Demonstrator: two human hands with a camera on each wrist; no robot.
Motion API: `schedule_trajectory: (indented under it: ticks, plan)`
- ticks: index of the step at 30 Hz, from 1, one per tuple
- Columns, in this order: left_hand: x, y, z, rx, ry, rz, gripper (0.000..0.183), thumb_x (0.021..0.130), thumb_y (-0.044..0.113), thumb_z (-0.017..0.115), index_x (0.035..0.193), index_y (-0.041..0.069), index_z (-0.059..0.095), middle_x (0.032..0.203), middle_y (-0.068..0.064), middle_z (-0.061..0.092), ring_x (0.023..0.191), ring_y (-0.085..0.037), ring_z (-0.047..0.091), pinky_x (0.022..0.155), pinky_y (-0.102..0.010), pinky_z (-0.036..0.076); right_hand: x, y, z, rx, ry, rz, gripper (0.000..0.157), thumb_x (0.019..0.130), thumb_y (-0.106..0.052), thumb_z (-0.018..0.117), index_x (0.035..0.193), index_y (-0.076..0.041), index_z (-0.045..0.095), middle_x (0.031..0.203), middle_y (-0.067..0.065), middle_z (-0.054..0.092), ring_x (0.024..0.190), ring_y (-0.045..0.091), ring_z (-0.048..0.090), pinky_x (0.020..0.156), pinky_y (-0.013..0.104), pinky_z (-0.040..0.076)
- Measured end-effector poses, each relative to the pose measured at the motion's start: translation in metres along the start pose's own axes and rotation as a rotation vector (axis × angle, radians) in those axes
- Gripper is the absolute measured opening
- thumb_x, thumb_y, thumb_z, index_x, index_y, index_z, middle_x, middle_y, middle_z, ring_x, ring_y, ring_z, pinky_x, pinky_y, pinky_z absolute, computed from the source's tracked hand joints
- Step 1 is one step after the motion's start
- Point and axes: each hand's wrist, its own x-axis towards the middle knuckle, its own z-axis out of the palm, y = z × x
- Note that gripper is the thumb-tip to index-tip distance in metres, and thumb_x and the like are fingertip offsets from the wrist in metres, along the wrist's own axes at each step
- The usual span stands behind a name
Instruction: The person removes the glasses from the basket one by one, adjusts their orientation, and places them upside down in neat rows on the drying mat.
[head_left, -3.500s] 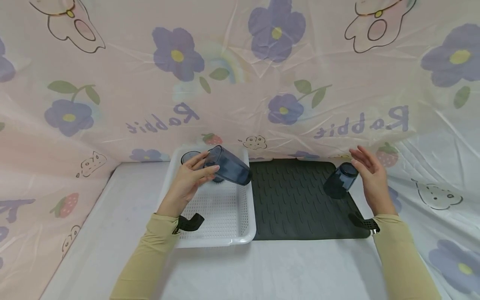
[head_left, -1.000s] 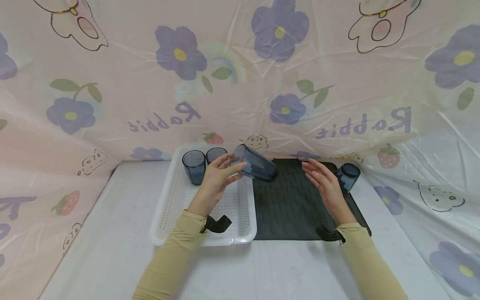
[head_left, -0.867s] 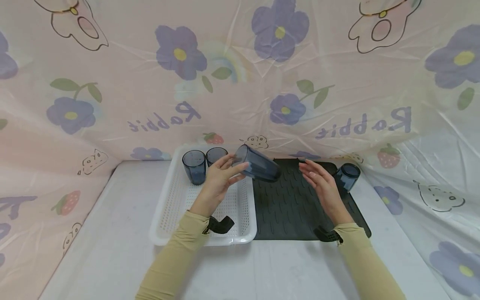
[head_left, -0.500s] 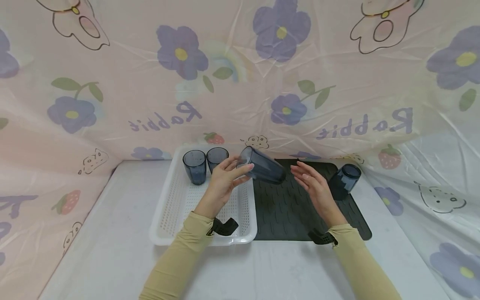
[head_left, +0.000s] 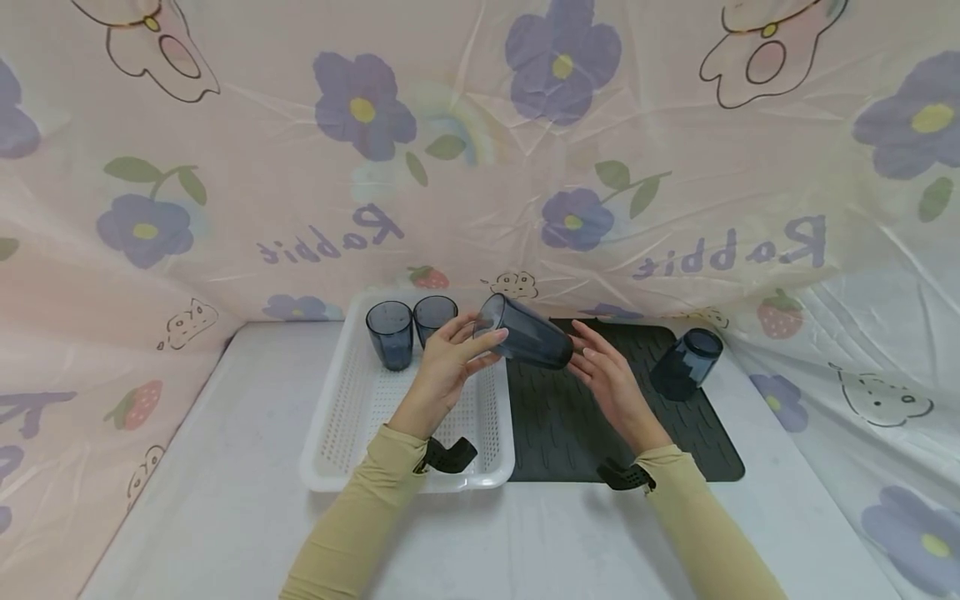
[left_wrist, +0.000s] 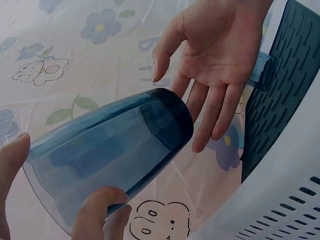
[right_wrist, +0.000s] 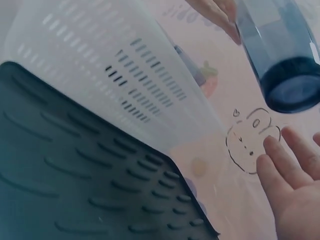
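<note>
My left hand [head_left: 438,367] pinches a blue tinted drinking glass [head_left: 528,335] near its rim. The glass is tilted, mouth to the left and base to the lower right, above the border of basket and mat. My right hand [head_left: 611,379] has its fingertips right at the glass's base, the fingers fairly straight. In the left wrist view the palm of that right hand [left_wrist: 220,55] faces the base, its thumb spread apart. The right wrist view shows its fingers [right_wrist: 287,162] just beyond the thick base.
Two more blue glasses, the left one [head_left: 390,333] and the right one [head_left: 435,315], stand mouth up in a white perforated basket [head_left: 480,481]. One glass [head_left: 686,364] stands upside down on the black ridged mat [head_left: 577,437]. A printed cloth [head_left: 465,192] hangs behind.
Since the earliest frame, my left hand has carried the glass rightward from over the basket. My right hand has left the upside-down glass and moved left to the held glass's base.
</note>
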Motion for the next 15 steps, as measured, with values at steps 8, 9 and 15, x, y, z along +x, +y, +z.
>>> schedule_trajectory:
  ticks: [8, 9, 15]
  plan:
    - [-0.001, 0.0, 0.0, 0.0, -0.001, 0.005, 0.06, 0.082, -0.001, 0.074, 0.136, 0.005, 0.048, 0.143, -0.012, 0.038, 0.109, -0.026, 0.059, 0.085, -0.038, 0.056, 0.002, 0.002, 0.012, 0.085, -0.043, 0.015, 0.047, 0.105, -0.016, 0.034, 0.151, -0.006, 0.026, 0.141, 0.013, 0.042, 0.125, 0.024, 0.049, 0.1, 0.03, 0.044]
    - [-0.001, 0.0, 0.0, 0.0, 0.001, 0.005, 0.061, 0.082, -0.001, 0.073, 0.137, 0.005, 0.047, 0.144, -0.012, 0.037, 0.109, -0.026, 0.059, 0.085, -0.038, 0.056, 0.002, 0.002, 0.013, 0.083, -0.044, 0.017, 0.047, 0.105, -0.017, 0.034, 0.151, -0.006, 0.027, 0.143, 0.013, 0.04, 0.126, 0.025, 0.048, 0.101, 0.03, 0.044]
    - [-0.001, 0.001, 0.002, -0.007, -0.002, 0.005, 0.061, 0.082, -0.001, 0.073, 0.137, 0.005, 0.047, 0.147, -0.014, 0.032, 0.112, -0.027, 0.058, 0.084, -0.038, 0.056, 0.003, 0.004, 0.018, 0.087, -0.019, 0.035, 0.046, 0.103, -0.017, 0.04, 0.148, -0.008, 0.033, 0.144, 0.016, 0.038, 0.124, 0.026, 0.05, 0.102, 0.031, 0.044]
